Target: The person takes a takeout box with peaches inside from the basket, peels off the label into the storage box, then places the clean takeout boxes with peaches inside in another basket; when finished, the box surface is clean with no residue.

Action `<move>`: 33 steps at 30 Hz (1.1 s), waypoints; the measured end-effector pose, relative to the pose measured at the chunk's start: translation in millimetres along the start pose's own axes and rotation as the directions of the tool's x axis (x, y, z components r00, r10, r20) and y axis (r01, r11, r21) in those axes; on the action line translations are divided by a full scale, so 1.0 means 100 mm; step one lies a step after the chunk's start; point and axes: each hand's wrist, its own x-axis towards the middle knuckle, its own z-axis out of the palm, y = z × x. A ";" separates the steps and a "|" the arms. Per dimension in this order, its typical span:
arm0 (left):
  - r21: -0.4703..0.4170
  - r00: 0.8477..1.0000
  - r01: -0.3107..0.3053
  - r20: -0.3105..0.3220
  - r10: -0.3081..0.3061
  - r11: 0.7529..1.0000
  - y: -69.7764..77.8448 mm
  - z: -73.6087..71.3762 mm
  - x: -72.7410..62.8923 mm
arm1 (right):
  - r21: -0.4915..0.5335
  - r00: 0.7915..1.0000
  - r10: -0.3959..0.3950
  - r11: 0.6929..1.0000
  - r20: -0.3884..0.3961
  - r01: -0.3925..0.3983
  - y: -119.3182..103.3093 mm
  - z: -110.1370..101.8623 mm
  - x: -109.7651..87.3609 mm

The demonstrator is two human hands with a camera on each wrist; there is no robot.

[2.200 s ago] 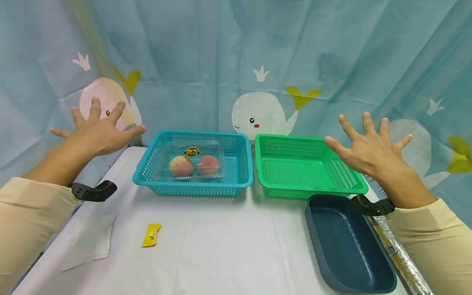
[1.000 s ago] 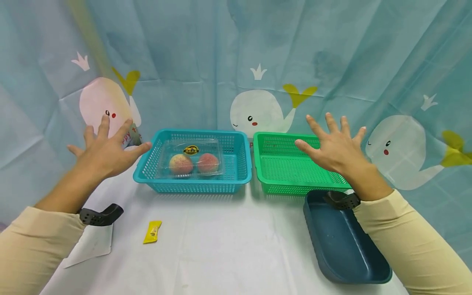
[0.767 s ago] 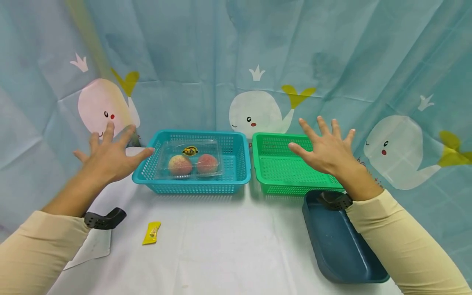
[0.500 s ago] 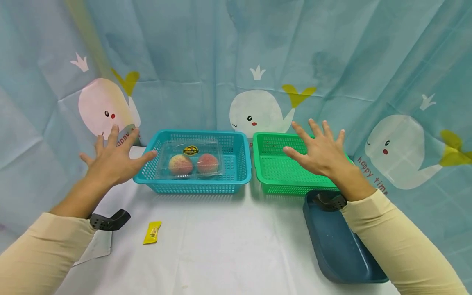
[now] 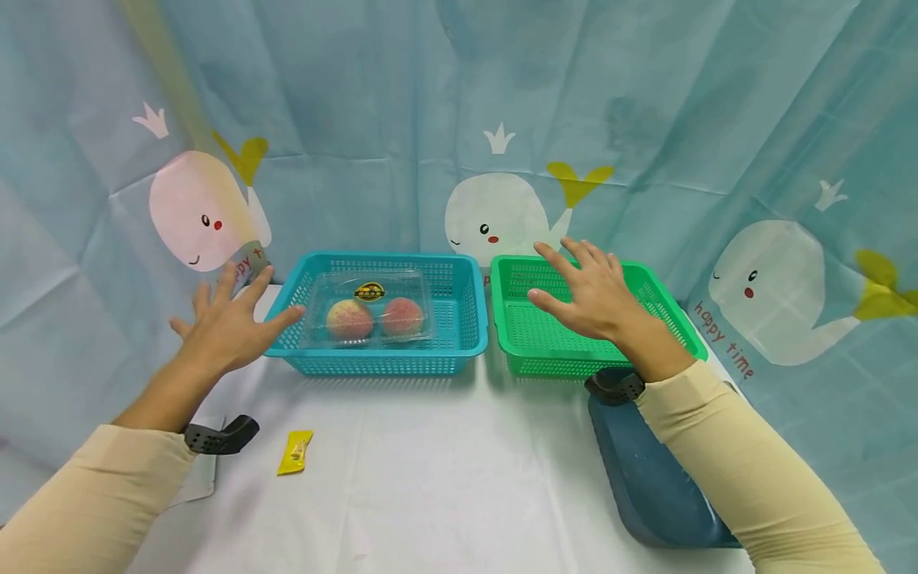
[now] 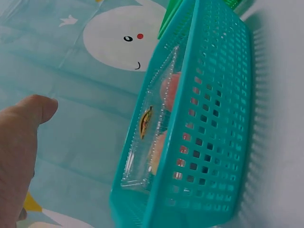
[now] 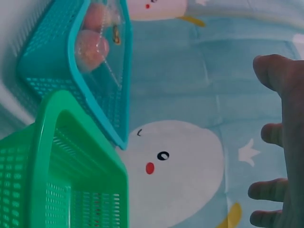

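Note:
My left hand (image 5: 228, 331), fingers spread, hovers at the left end of the blue basket (image 5: 387, 367), its thumb overlapping the rim in the head view. A clear plastic fruit box (image 5: 423, 283) with a black and gold label lies in that basket. Inside the box are two peaches (image 5: 350, 320). My right hand (image 5: 597, 296) is held over the green basket (image 5: 552, 365), fingers apart and holding nothing. The left wrist view shows the left thumb (image 6: 35, 110) away from the blue basket. In the right wrist view, the right fingers (image 7: 273, 190) stand well off the green basket.
A yellow wrapped candy (image 5: 295, 452) lies on the white tabletop, left of the middle. Under the right forearm sits a dark blue tub (image 5: 645, 470), partly hidden. A white packet (image 5: 197, 482) shows behind the left forearm. A whale-print curtain (image 5: 344, 119) hangs behind the baskets.
Both hands have moved inward and somewhat lower, the right from beyond the green basket to over it. The baskets, fruit box and candy have stayed put.

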 end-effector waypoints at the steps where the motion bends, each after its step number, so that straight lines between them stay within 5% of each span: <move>1: -0.003 1.000 0.000 0.002 0.000 1.000 -0.01 0.01 0.00 | 0.007 1.000 -0.003 1.000 0.002 0.003 0.00 0.02 0.01; 11: -0.008 1.000 -0.020 -0.012 0.019 1.000 -0.08 0.17 -0.01 | 0.103 0.999 -0.028 0.994 0.021 0.026 -0.07 0.16 0.13; 33: -0.167 0.996 -0.053 -0.083 0.039 0.985 -0.28 0.53 -0.02 | 0.268 0.999 -0.050 0.962 0.019 0.043 -0.24 0.44 0.45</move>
